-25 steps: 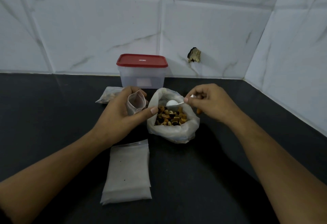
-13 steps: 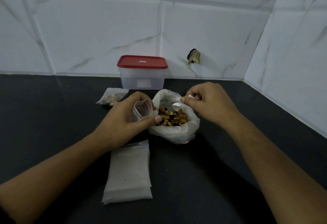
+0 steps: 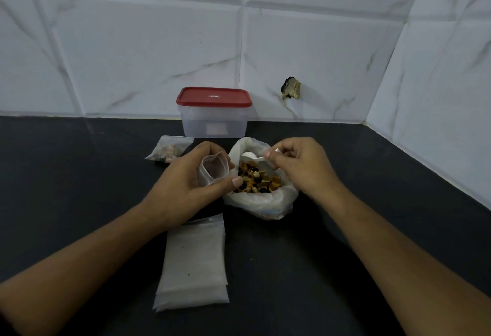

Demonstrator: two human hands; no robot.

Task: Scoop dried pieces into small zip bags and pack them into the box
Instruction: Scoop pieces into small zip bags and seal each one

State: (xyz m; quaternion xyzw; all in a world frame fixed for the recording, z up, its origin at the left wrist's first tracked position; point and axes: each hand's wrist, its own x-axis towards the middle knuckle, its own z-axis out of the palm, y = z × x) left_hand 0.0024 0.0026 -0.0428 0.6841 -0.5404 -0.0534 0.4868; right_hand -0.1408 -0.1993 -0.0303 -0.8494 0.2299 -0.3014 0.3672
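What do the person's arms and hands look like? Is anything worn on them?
Both forearms are bare as far as the frame shows: no sleeves, watch or bracelet. The left hand and right hand wear no gloves and no visible rings. Fingernails are short and unpainted.

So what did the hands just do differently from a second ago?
The right hand dipped the white spoon into the big bag of dried pieces, then lifted it back. The left hand drew the open zip bag slightly nearer. The box, filled bag and empty-bag stack stayed put.
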